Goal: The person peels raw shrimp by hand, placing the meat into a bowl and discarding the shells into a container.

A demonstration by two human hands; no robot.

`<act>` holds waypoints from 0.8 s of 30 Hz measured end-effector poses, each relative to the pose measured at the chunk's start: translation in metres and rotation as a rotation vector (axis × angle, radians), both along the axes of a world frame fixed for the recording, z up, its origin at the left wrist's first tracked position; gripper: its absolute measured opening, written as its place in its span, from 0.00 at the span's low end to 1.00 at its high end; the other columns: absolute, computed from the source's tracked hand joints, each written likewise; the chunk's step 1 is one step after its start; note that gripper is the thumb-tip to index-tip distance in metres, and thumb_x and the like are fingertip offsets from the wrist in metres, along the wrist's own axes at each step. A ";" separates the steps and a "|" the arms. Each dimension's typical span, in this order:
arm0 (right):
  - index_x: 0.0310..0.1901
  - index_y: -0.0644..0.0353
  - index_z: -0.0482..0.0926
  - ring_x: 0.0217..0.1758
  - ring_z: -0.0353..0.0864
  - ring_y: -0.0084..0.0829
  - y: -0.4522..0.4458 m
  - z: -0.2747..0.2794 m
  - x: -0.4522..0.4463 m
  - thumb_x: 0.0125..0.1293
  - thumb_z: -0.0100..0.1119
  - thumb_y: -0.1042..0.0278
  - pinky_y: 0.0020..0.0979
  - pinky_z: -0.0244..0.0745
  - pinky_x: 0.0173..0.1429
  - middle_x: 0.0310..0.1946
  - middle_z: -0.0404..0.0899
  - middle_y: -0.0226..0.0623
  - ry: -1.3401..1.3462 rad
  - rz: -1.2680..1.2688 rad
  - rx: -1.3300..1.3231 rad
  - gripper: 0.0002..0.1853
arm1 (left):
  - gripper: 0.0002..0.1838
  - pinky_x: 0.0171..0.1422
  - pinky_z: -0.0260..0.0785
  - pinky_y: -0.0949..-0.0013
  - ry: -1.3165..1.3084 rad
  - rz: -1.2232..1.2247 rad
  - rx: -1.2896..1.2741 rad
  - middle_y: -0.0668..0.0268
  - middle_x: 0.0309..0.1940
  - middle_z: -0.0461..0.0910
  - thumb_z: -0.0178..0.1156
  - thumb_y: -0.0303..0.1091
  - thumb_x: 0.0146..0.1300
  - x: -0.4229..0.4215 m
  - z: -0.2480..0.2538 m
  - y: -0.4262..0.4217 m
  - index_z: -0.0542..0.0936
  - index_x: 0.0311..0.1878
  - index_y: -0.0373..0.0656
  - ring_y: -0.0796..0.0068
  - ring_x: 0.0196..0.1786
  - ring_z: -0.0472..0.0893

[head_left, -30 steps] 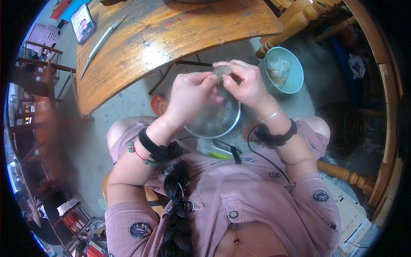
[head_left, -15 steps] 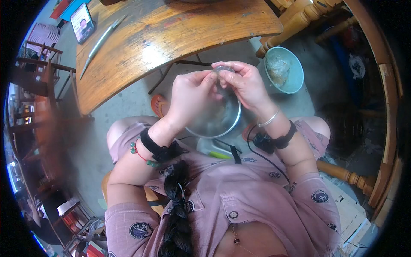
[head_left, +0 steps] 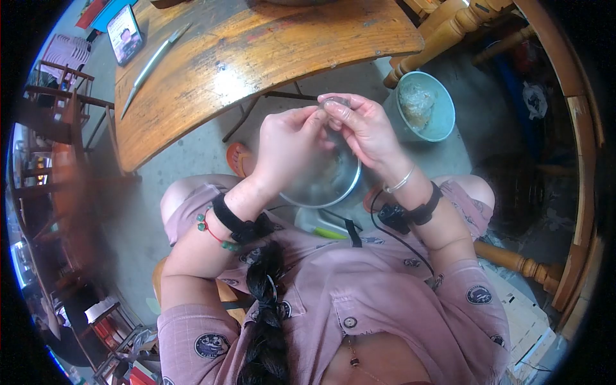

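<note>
My left hand [head_left: 287, 144] and my right hand [head_left: 364, 130] meet above a round metal bowl [head_left: 348, 191]. Between their pinched fingertips is a small greyish, shiny piece [head_left: 336, 101], mostly hidden by my right thumb and fingers; its kind does not show. The left thumb and forefinger press against its left end, while the right fingers wrap over its top. Below the hands, the bowl's inside looks blurred and partly covered, so its contents cannot be made out.
A wooden table [head_left: 269, 51] stands ahead, bearing a phone [head_left: 124, 36] and a long slim tool with a pointed end [head_left: 153, 67]. To the right, a pale blue-green bucket [head_left: 441, 114] holds a clear plastic bag [head_left: 417, 106]. Turned wooden posts [head_left: 443, 38] stand beyond it.
My right thumb and fingers have shifted slightly over the greyish piece, and less of it shows now. The left hand stays nearly in place.
</note>
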State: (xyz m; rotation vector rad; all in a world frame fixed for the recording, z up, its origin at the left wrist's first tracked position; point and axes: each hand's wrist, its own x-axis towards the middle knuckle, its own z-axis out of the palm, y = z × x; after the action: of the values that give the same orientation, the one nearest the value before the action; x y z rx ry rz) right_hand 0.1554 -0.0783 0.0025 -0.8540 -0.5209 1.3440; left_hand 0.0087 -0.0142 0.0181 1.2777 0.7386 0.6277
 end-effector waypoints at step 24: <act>0.41 0.68 0.83 0.36 0.75 0.19 0.001 -0.003 0.009 0.63 0.60 0.79 0.21 0.72 0.42 0.37 0.78 0.30 -0.512 -0.067 0.063 0.07 | 0.12 0.35 0.82 0.71 0.114 -0.108 -0.107 0.70 0.25 0.74 0.55 0.32 0.72 -0.003 0.011 0.003 0.80 0.40 0.32 0.83 0.25 0.75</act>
State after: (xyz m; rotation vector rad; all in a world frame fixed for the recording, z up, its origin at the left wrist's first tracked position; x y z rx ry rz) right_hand 0.1647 -0.0772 -0.0005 -1.1581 -0.9166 1.0367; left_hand 0.0061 -0.0110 0.0290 1.2534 0.7812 0.4250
